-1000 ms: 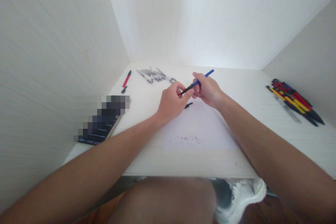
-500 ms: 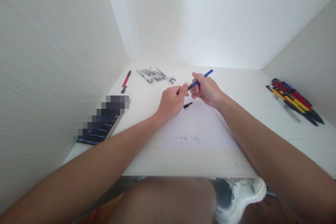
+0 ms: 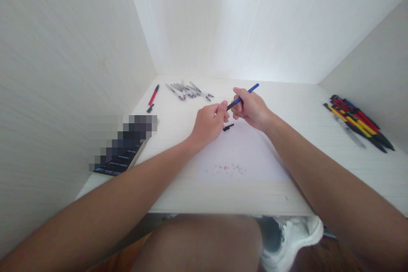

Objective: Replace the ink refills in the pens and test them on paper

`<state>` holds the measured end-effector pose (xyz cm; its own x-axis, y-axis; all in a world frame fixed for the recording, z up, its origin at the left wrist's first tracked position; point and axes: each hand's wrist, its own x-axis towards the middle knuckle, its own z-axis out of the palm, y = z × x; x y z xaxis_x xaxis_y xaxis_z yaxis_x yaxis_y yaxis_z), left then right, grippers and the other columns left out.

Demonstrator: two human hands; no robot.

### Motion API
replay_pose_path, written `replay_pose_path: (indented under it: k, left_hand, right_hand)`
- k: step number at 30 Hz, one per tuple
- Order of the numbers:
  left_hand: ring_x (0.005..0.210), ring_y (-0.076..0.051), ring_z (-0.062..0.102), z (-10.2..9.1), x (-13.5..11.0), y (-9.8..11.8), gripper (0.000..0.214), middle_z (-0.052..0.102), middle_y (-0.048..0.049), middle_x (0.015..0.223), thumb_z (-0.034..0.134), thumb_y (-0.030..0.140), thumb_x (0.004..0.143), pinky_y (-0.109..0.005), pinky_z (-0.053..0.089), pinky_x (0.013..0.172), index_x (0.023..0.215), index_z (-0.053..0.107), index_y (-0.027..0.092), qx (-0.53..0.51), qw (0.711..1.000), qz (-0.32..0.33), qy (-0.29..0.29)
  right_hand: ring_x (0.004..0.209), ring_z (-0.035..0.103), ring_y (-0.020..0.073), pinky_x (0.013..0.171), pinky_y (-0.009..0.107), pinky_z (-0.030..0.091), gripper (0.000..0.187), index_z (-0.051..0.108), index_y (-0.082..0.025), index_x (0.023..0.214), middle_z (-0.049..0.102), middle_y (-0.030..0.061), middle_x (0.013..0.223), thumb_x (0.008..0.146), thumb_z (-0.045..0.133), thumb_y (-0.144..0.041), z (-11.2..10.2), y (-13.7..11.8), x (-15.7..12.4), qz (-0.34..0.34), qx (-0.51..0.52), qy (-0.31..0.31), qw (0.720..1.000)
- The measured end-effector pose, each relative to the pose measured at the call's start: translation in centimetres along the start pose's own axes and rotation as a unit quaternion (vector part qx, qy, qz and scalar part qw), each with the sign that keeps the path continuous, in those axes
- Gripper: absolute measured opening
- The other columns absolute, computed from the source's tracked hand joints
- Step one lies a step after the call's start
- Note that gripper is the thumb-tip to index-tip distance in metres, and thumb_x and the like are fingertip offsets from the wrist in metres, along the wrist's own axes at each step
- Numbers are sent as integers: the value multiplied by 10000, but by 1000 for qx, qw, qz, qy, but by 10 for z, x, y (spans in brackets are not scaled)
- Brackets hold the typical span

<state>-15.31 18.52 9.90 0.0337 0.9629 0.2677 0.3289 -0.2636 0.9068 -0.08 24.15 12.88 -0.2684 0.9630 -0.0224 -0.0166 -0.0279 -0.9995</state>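
Between my two hands, above the paper, a blue pen point(image 3: 253, 88) with a black front part slants up to the right. My right hand point(image 3: 250, 107) is closed around its blue barrel. The thumb and fingers of my left hand point(image 3: 210, 123) pinch the black front end, and its tip is hidden by them. Just below my left fingers a black pen cap point(image 3: 228, 127) lies on the white sheet of paper point(image 3: 242, 148). Small coloured scribbles point(image 3: 228, 169) mark the lower part of that sheet.
Several clear pens point(image 3: 188, 90) lie in a heap at the back. To their left are a red pen point(image 3: 153, 94) and a black cap point(image 3: 150, 108). A dark, partly blurred-out object point(image 3: 123, 153) lies by the left wall. Several red, yellow and blue pens point(image 3: 358, 123) are piled at right.
Almost nothing differs. My left fingers have shifted very slightly on the black end of the pen, while my right hand keeps its hold.
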Motion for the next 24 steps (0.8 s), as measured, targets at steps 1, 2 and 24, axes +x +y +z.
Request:
replay_pose_path:
  k: [1, 2, 24]
  left_hand:
    - [620, -149, 636, 0, 0, 0, 568, 696, -52, 718, 415, 582, 1070, -292, 469, 590, 743, 652, 183, -2, 1000, -2, 1]
    - [637, -151, 642, 0, 0, 0, 534, 707, -53, 742, 455, 583, 1057, -294, 476, 603, 766, 660, 185, 2, 1000, 3, 10]
    - [854, -162, 672, 5, 3, -9, 172, 733, -49, 1046, 780, 292, 883, -309, 536, 802, 998, 690, 200, 79, 988, 109, 75]
  right_hand:
    - [405, 361, 109, 465, 274, 420, 547, 390, -243, 509, 334, -31, 397, 1018, 541, -373, 0, 0, 0, 2, 0, 1, 1000]
    - [407, 367, 110, 464, 273, 419, 545, 392, -242, 508, 337, -29, 396, 1019, 539, -367, 0, 0, 0, 4, 0, 4, 1000]
    - [386, 417, 120, 444, 278, 417, 603, 434, -220, 427, 387, -1, 394, 1015, 526, -319, -3, 8, 3, 19, 1, -8, 1000]
